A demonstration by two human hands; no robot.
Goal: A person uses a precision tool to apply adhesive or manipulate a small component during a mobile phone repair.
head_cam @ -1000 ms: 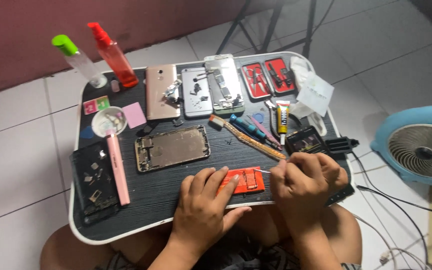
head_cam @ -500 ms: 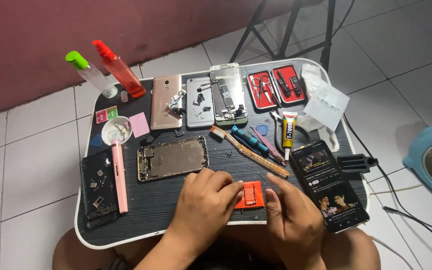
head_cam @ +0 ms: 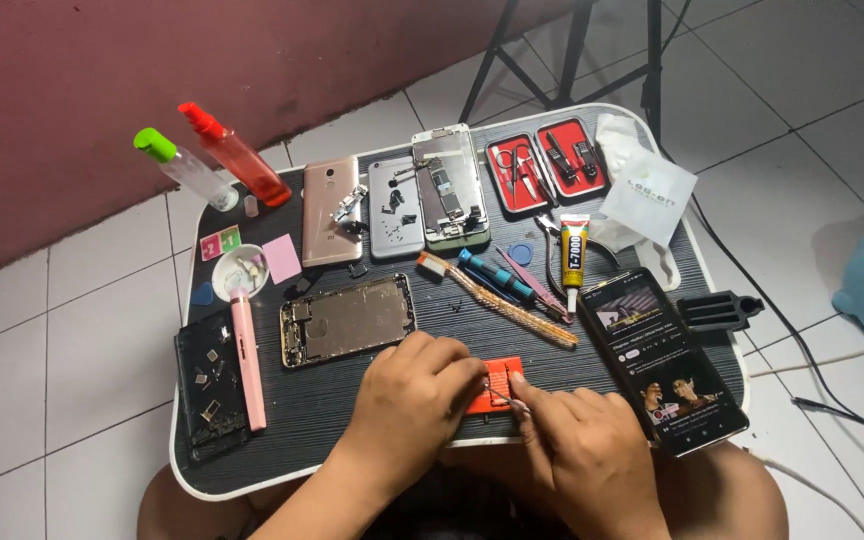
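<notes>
Got my little lap tray [head_cam: 252,478] across my knees, and both hands are down at the near edge on a small orange holder [head_cam: 493,386]. My left hand [head_cam: 414,395] is curled over its left side, fingers bent and pinching it steady against the tray. My right hand [head_cam: 574,448] is closed tight around something thin, tweezers I think, though it's too small to say for sure, with the tip touching the orange piece.

Just behind my left hand sits the opened gold phone frame [head_cam: 346,319], guts showing. To my right a black phone [head_cam: 662,358] lies with its screen lit, playing a video. Between those are a brush [head_cam: 497,299], a blue screwdriver [head_cam: 497,279] and a tube of glue [head_cam: 574,252]. Off to the left: a pink tool [head_cam: 247,358], a black magnetic mat [head_cam: 210,384] with tiny parts, and a small white dish [head_cam: 240,267].
</notes>
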